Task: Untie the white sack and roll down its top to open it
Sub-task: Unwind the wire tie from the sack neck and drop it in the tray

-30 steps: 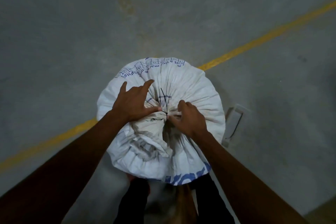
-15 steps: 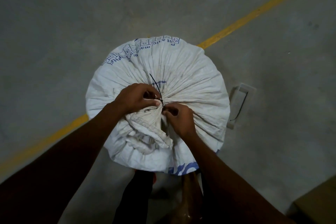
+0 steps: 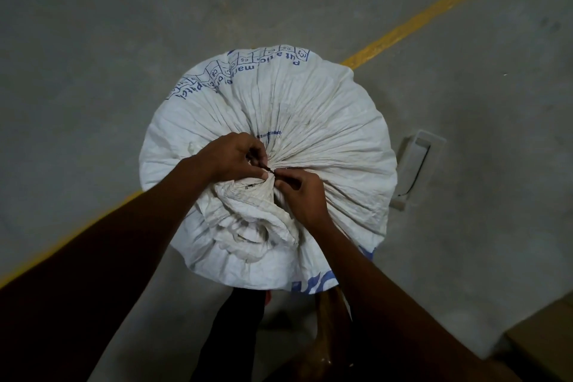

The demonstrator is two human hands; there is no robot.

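Observation:
A full white woven sack (image 3: 310, 121) with blue print stands upright on the floor, seen from above. Its top is gathered into a tight neck near the middle, bound by a thin black tie (image 3: 270, 169). The loose bunched mouth of the sack (image 3: 248, 220) flops toward me below the neck. My left hand (image 3: 231, 158) pinches the tie from the left with thumb and fingers. From the right, my right hand (image 3: 302, 192) pinches at the same knot. Both hands meet at the neck and hide most of the tie.
The sack stands on a grey concrete floor crossed by a diagonal yellow line (image 3: 434, 6). A small white rectangular object (image 3: 414, 167) lies on the floor just right of the sack. A cardboard box corner (image 3: 545, 338) shows at bottom right. My legs (image 3: 235, 329) are below the sack.
My left hand has gone from lying spread on the sack to pinching the tie. The tie's upright free end no longer sticks up. The camera has moved closer over the sack.

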